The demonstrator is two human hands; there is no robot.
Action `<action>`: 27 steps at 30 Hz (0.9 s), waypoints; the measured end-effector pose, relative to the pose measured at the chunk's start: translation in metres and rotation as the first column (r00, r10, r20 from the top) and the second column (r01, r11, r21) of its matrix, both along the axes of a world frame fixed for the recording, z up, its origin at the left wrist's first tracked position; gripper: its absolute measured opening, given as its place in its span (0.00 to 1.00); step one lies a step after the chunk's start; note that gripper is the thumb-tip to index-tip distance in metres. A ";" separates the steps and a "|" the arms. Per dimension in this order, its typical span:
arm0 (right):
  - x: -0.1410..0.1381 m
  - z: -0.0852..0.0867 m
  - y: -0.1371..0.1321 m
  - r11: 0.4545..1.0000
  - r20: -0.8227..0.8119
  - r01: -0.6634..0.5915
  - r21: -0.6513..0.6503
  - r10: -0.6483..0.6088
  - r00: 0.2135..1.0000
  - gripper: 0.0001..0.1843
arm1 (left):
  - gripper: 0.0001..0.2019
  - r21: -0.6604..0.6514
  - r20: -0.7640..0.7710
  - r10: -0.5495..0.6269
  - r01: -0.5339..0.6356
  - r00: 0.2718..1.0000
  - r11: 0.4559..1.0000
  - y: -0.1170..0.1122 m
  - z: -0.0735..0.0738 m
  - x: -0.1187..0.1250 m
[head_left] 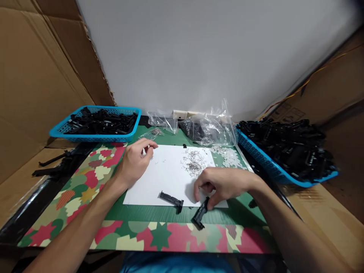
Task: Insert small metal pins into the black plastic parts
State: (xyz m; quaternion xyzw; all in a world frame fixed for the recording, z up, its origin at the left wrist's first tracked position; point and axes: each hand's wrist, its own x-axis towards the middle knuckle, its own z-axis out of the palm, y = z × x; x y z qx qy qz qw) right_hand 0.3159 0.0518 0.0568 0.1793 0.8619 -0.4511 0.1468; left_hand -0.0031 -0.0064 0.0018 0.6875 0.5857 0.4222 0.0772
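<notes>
My left hand hovers over the left edge of a white paper sheet. Its fingers are loosely curled, thumb and forefinger slightly apart, with nothing visible between them. Small metal pieces lie beside its fingertips. At the sheet's near right edge, my right hand has its thumb and fingers around the upper end of a narrow black plastic part, which slants toward me. A similar black plastic part lies to its left, across the paper's near edge. Beyond my right hand is a pile of tiny metal springs or pins.
Blue baskets of black parts stand at the left and right. Translucent white discs lie right of the sheet. Clear plastic bags rest against the wall. More black parts lie at far left, beside cardboard.
</notes>
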 end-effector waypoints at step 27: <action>-0.018 -0.017 -0.007 0.721 -0.513 0.614 0.323 -0.412 0.753 0.06 | 0.20 -0.369 0.412 -0.291 0.450 0.863 0.813 -0.015 0.006 0.041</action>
